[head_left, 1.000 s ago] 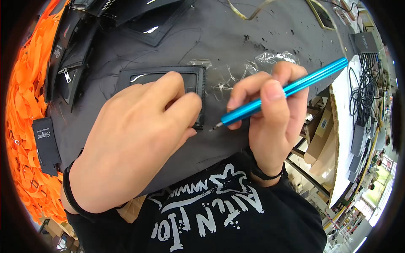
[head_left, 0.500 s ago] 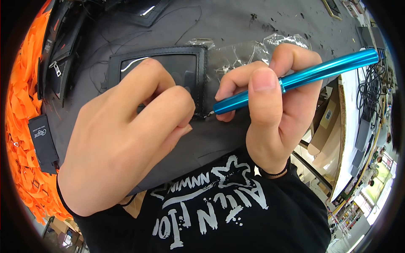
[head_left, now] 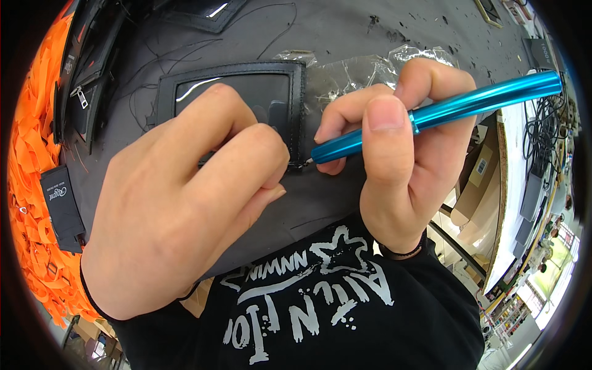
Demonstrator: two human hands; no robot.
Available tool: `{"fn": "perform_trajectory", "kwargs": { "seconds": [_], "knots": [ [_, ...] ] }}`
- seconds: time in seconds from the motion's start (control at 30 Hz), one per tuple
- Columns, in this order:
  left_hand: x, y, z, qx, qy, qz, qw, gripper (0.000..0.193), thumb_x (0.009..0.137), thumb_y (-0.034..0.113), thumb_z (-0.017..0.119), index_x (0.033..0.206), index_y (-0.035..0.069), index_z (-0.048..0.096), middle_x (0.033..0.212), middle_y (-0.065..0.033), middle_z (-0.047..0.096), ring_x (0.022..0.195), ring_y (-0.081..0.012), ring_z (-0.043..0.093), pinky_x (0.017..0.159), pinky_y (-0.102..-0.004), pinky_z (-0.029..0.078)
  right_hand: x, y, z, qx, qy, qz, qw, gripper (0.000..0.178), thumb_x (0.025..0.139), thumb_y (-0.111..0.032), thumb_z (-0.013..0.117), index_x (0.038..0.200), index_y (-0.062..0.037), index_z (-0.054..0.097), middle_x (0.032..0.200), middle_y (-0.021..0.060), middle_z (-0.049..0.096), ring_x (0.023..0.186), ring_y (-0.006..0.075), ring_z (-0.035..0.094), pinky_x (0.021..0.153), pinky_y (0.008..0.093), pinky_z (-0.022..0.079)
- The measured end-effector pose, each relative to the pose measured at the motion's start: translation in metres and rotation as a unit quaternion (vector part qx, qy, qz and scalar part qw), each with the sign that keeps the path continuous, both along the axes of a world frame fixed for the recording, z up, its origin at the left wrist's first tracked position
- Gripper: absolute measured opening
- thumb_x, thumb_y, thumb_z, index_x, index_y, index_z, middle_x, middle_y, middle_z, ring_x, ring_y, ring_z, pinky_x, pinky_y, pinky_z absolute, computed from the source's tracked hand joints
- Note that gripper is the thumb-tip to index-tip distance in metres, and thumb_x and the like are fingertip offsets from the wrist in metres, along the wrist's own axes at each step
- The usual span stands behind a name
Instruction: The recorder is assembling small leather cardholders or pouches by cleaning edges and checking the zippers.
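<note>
A flat black leather card holder (head_left: pixel 296 102) with a stitched border and a clear window lies on the dark work surface. My left hand (head_left: pixel 185 191) covers its lower left part, with thumb and curled fingers closed at the lower edge close to the right corner. In my right hand (head_left: pixel 391 154) is a shiny blue pen-shaped tool (head_left: pixel 487 98), held slantwise between thumb and fingers. Its thin, pale tip is at the holder's lower right corner. Whether the tip presses into the leather is too small to tell.
Crinkled clear plastic film (head_left: pixel 351 77) lies beyond my right hand. Another black windowed piece (head_left: pixel 206 18) and loose dark threads are at the back. Black zipped pieces (head_left: pixel 89 92), a small black pouch (head_left: pixel 61 200) and heaped orange strips (head_left: pixel 31 148) line the left. Cardboard (head_left: pixel 478 179) stands at the right.
The card holder and my left hand have shifted very slightly. The blue tool has moved a little upward at its rear end, its tip still at the same corner.
</note>
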State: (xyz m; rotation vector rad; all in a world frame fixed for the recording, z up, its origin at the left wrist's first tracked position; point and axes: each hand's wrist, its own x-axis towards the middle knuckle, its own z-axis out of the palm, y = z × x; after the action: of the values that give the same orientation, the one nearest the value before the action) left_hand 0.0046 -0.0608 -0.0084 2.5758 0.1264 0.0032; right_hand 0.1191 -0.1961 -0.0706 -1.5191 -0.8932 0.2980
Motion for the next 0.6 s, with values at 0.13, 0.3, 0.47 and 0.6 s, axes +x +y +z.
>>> {"fn": "perform_trajectory", "kwargs": {
  "seconds": [0.13,0.3,0.47,0.6],
  "knots": [
    [0.0,0.0,-0.002,-0.004,-0.002,0.001,1.0,0.025,0.061,-0.001,0.07,0.077,0.003,0.052,0.079,-0.0091,0.048,0.065,-0.024,0.053,0.055,-0.0309,0.041,-0.002,0.0,-0.003,0.006,0.012,-0.003,1.0,0.018,0.092,-0.013,0.043,0.101,-0.0043,0.03,0.064,0.0171,0.058,0.045,0.0133,0.048,0.046,0.021,0.041],
    [0.003,0.009,0.007,0.062,-0.053,0.046,0.996,0.022,0.063,-0.003,0.067,0.079,0.001,0.052,0.08,-0.0088,0.049,0.073,-0.0218,0.053,0.065,-0.03,0.042,-0.003,0.0,0.002,0.031,0.069,-0.021,0.997,0.018,0.092,-0.015,0.042,0.1,-0.0046,0.029,0.063,0.018,0.057,0.043,0.0158,0.048,0.044,0.0223,0.042],
    [0.002,0.045,0.019,0.254,-0.075,0.165,0.95,0.037,0.06,0.001,0.072,0.094,0.002,0.056,0.097,-0.0109,0.047,0.089,-0.0256,0.052,0.079,-0.0331,0.043,0.006,-0.005,0.008,0.113,0.23,-0.028,0.966,0.026,0.089,-0.026,0.044,0.098,-0.0067,0.03,0.055,0.0193,0.052,0.034,0.0184,0.042,0.033,0.0254,0.038],
    [0.001,0.03,0.014,0.084,0.017,0.043,0.995,0.068,0.049,0.013,0.081,0.112,0.007,0.054,0.11,-0.0134,0.039,0.098,-0.0288,0.049,0.086,-0.0362,0.043,0.008,-0.006,0.004,0.166,0.258,-0.03,0.951,0.02,0.09,-0.025,0.043,0.098,-0.0106,0.03,0.05,0.0175,0.047,0.027,0.0181,0.035,0.026,0.0272,0.033]
  ]
}}
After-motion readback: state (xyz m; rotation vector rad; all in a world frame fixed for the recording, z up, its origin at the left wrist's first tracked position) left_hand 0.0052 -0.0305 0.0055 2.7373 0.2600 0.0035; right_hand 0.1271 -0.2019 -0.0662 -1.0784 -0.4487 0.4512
